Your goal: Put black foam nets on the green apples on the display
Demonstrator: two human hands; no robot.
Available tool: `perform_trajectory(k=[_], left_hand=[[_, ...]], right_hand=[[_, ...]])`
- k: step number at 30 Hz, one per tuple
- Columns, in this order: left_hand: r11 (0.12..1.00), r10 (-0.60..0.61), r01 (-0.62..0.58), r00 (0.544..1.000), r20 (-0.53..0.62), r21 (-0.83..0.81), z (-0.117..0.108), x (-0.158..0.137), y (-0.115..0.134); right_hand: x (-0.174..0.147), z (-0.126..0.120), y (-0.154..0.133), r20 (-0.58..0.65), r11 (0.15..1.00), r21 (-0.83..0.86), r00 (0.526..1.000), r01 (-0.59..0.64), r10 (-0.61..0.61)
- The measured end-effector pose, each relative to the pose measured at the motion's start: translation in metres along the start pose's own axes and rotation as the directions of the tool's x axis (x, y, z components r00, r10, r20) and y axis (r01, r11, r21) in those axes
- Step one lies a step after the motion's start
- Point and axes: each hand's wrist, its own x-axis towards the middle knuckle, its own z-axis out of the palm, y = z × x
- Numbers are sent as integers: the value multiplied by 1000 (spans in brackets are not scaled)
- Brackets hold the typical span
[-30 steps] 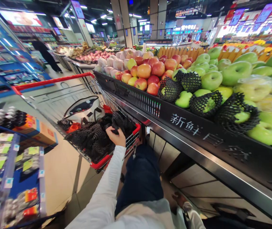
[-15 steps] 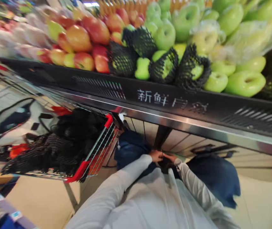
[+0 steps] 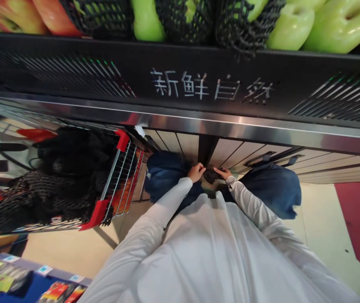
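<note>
Low between my knees, both hands are close together in front of my body. My left hand (image 3: 196, 172) is closed, its thumb and fingertips pinched together; what is in the pinch, if anything, is too small to make out. A short gap separates it from my right hand (image 3: 224, 173), which has its fingers on a small dark crumpled bundle (image 3: 211, 175) that looks like black netting. The underside of that bundle is hidden.
Above my hands runs the metal-edged display shelf (image 3: 199, 122) bearing green apples (image 3: 344, 25) and apples in black nets (image 3: 183, 19). A shopping cart (image 3: 117, 172) at left holds black netting (image 3: 72, 168). Packaged goods (image 3: 12, 277) lie at bottom left.
My view has tilted down, so the shelf and fruit sit higher. My hands have moved slightly apart, and the dark bundle shows between them.
</note>
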Motion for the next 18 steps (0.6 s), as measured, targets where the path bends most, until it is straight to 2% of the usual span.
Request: perform_trajectory(k=[3,6,8,10,14,16,18], left_hand=[[997,-72,72,994,-81,-11,-6,4,-3],[994,-112,112,990,-86,-9,-9,5,-7],[992,-126,126,991,-36,-8,-7,4,-9],[992,-125,127,990,62,-19,-3,3,-10],[989,-95,121,956,276,-80,6,1,-9],[986,-82,122,946,314,-110,7,0,-8],[984,-71,118,950,304,-137,7,1,-8]], right_hand=[[-1,3,-1,57,996,49,996,-75,72],[-4,6,-5,81,990,133,996,-55,44],[-7,6,-8,66,976,217,998,-4,-11],[-9,5,-11,37,952,302,997,50,-64],[-11,1,-12,-12,903,414,993,111,-117],[-11,0,-13,-10,888,446,993,111,-119],[-10,2,-13,6,880,466,994,98,-113]])
